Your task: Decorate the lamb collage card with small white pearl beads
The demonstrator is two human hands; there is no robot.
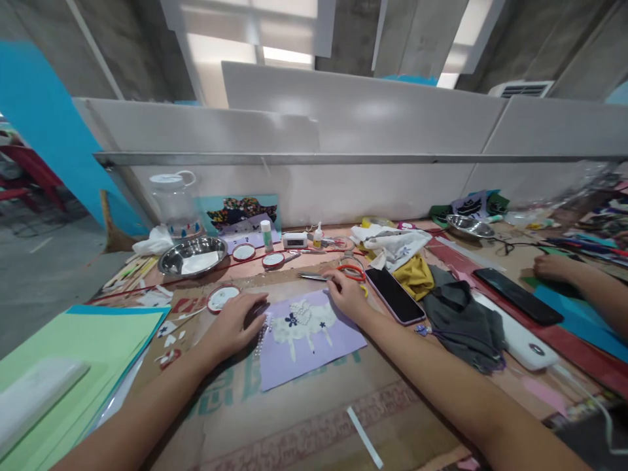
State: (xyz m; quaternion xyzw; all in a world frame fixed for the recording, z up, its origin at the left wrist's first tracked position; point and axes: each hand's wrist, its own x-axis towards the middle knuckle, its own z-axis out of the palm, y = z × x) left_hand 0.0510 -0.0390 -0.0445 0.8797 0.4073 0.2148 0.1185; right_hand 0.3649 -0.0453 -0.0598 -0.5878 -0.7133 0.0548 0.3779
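Note:
A purple sheet [289, 373] lies on the cardboard in front of me, bearing a white cloud-like cutout [282, 332] with drips, dark blue flowers and a loop of white beads [301, 313]. My left hand [240, 320] rests at the sheet's left edge, fingers stretched and thumb apart, beside a short string of pearl beads [260, 338]. At the upper right corner of the sheet is my right hand [347, 296], its fingers bent down over the scissors [312, 277]. Metal points stick out left of those fingers, and orange and yellow handles show behind; the middle is covered.
At the left are green sheets [53, 347] and a steel bowl [169, 263]. Glue bottles [318, 235] stand along the back. A phone [395, 296], grey cloth [454, 320] and white power bank [515, 333] lie at right, near another person's hand [557, 268].

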